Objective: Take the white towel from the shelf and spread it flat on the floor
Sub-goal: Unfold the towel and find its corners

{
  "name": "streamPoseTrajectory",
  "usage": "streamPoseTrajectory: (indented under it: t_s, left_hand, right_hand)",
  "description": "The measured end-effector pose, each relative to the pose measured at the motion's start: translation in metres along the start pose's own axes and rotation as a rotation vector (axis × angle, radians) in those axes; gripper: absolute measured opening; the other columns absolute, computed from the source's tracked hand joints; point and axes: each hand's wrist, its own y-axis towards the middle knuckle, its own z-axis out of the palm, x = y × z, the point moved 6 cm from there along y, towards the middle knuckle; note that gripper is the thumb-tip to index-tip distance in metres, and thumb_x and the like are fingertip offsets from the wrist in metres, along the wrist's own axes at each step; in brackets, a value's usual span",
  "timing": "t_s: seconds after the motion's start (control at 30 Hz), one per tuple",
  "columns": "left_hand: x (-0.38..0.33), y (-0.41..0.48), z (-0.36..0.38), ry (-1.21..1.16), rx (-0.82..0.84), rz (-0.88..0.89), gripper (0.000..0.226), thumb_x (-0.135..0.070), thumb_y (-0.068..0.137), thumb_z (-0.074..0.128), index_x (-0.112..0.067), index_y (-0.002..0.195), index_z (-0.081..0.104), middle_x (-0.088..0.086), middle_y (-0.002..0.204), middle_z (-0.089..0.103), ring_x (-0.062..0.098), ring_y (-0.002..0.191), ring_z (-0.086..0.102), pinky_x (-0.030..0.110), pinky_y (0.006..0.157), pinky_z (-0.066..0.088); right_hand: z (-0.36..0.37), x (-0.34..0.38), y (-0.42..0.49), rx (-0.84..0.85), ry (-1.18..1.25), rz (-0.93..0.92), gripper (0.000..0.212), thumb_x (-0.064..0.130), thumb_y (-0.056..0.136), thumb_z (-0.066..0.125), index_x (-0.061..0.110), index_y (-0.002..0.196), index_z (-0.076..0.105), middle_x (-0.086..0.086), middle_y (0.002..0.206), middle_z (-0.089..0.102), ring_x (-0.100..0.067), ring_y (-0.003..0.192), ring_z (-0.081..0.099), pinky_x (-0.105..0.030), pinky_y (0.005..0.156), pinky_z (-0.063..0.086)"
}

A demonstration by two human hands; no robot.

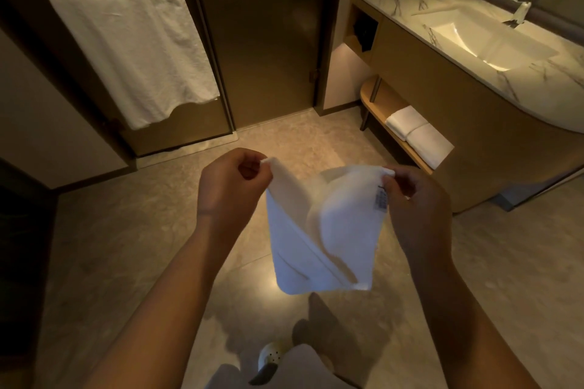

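Note:
A small white towel (319,240) hangs in the air between my hands, partly unfolded, with a grey label near its top right corner. My left hand (232,189) pinches its top left corner. My right hand (414,199) pinches the top right corner. The towel's lower edge hangs well above the beige tiled floor (132,246). The low wooden shelf (384,104) under the vanity lies to the right, with two folded white towels (417,134) on it.
A large white towel (132,50) hangs on the rail of a glass door at the left. The marble vanity with sink (483,38) and tap fills the upper right. My foot in a white shoe (271,355) stands below the held towel.

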Motion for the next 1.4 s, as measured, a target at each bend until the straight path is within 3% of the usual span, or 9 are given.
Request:
streamPoseTrajectory:
  t_s: [0.13,0.3,0.47,0.67,0.83,0.93,1.03,1.23,1.4]
  left_hand:
    - [0.02,0.004,0.001,0.065,-0.018,-0.09,0.013,-0.027,0.08,0.066,-0.038,0.074,0.062,-0.016,0.066,0.065,-0.004,0.064,0.06,0.007,0.05,0.039]
    - [0.041,0.011,-0.005,0.135,-0.053,-0.119,0.002,-0.023,0.081,0.067,-0.024,0.083,0.067,-0.008,0.07,0.064,0.007,0.066,0.06,0.021,0.061,0.044]
    - [0.05,0.016,-0.017,0.212,-0.11,-0.102,0.004,-0.026,0.082,0.067,-0.028,0.084,0.064,-0.01,0.071,0.061,-0.002,0.066,0.056,0.019,0.059,0.042]
    - [0.052,0.009,-0.003,0.198,-0.073,-0.1,0.004,-0.024,0.083,0.065,-0.022,0.087,0.066,-0.004,0.078,0.067,0.011,0.073,0.063,0.03,0.07,0.052]
    - [0.052,0.003,0.003,0.204,-0.058,-0.095,0.006,-0.024,0.084,0.064,-0.021,0.087,0.067,-0.003,0.078,0.067,0.01,0.073,0.062,0.034,0.07,0.053]
    - [0.058,-0.003,0.006,0.196,-0.071,-0.129,0.009,-0.024,0.084,0.063,-0.017,0.089,0.068,-0.001,0.079,0.067,0.013,0.074,0.063,0.039,0.072,0.055]
    - [0.062,-0.009,0.014,0.209,-0.047,-0.134,0.009,-0.025,0.085,0.063,-0.018,0.086,0.067,-0.004,0.077,0.066,0.01,0.073,0.061,0.037,0.072,0.054]
    - [0.061,-0.014,0.03,0.2,-0.052,-0.138,0.007,-0.028,0.085,0.063,-0.021,0.086,0.066,-0.008,0.077,0.064,0.003,0.073,0.059,0.028,0.068,0.05]
    - [0.057,-0.009,0.04,0.206,-0.054,-0.11,0.003,-0.027,0.085,0.063,-0.024,0.087,0.063,-0.012,0.075,0.061,0.002,0.073,0.058,0.021,0.063,0.045]
  right_hand:
    - [-0.013,-0.024,0.005,-0.053,-0.055,-0.01,0.012,0.029,0.091,0.055,0.03,0.1,0.063,0.025,0.078,0.056,0.012,0.078,0.056,-0.017,0.063,0.042]
    - [-0.039,-0.047,0.018,-0.114,-0.057,0.029,0.012,0.025,0.089,0.057,0.036,0.09,0.06,0.021,0.069,0.057,0.008,0.071,0.056,-0.021,0.057,0.04]
    - [-0.061,-0.06,0.025,-0.215,-0.109,0.044,0.015,0.024,0.089,0.058,0.038,0.096,0.059,0.029,0.072,0.05,0.015,0.071,0.054,-0.018,0.054,0.04]
    - [-0.055,-0.075,0.026,-0.1,-0.1,0.065,0.01,0.023,0.092,0.055,0.031,0.097,0.058,0.007,0.088,0.057,-0.009,0.079,0.053,-0.028,0.068,0.044]
    - [-0.064,-0.083,0.027,-0.161,-0.168,0.032,0.015,0.02,0.092,0.055,0.017,0.104,0.064,0.008,0.081,0.053,-0.005,0.07,0.05,-0.024,0.065,0.039]
    - [-0.074,-0.096,0.03,-0.22,-0.091,0.096,0.019,0.025,0.092,0.054,0.019,0.107,0.063,0.008,0.086,0.057,-0.005,0.073,0.054,-0.026,0.066,0.045]
    - [-0.076,-0.101,0.032,-0.185,-0.175,0.035,0.02,0.024,0.091,0.055,0.014,0.107,0.062,0.004,0.086,0.056,-0.015,0.078,0.054,-0.033,0.07,0.046]
    - [-0.07,-0.106,0.031,-0.137,-0.259,0.014,0.013,0.018,0.09,0.057,0.008,0.097,0.063,0.003,0.08,0.057,-0.014,0.071,0.054,-0.025,0.066,0.038]
    - [-0.066,-0.111,0.038,-0.103,-0.223,0.019,0.019,0.014,0.088,0.061,0.009,0.106,0.065,-0.003,0.089,0.065,-0.013,0.077,0.058,-0.017,0.066,0.041]
